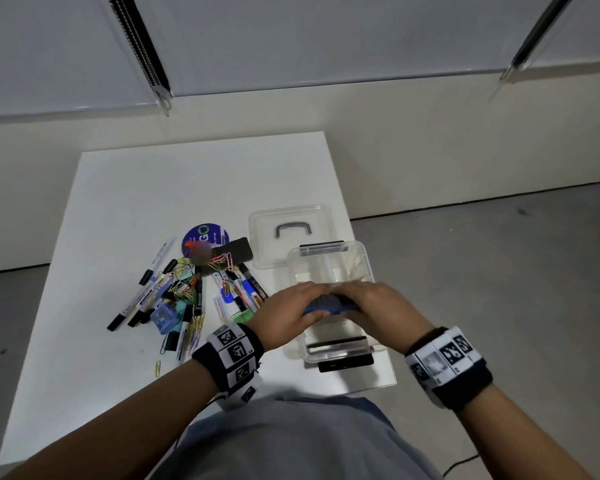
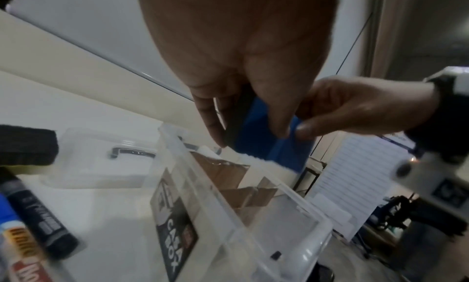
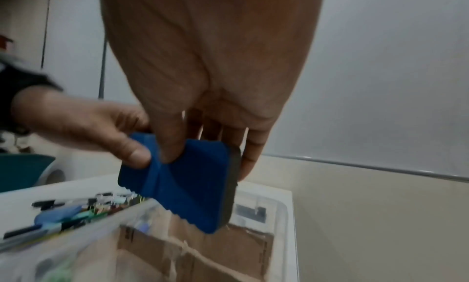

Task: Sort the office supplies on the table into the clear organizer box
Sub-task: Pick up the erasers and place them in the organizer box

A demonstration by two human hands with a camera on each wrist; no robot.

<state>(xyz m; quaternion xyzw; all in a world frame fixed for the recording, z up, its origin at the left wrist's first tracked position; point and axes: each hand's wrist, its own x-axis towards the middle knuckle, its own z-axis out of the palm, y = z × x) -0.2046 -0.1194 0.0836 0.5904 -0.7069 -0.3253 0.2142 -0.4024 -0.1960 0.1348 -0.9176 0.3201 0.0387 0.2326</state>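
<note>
A blue whiteboard eraser with a dark felt side hangs just above the clear organizer box. Both hands hold it. My left hand pinches its left end between thumb and fingers. My right hand grips its right end, thumb on the blue face and fingers behind the felt. Brown cardboard dividers split the box into compartments. Left of the box lies a pile of markers, paper clips and binder clips.
The box's clear lid with a dark handle lies behind the box. A round blue disc and a black eraser sit at the pile's far end. The white table ends just right of the box.
</note>
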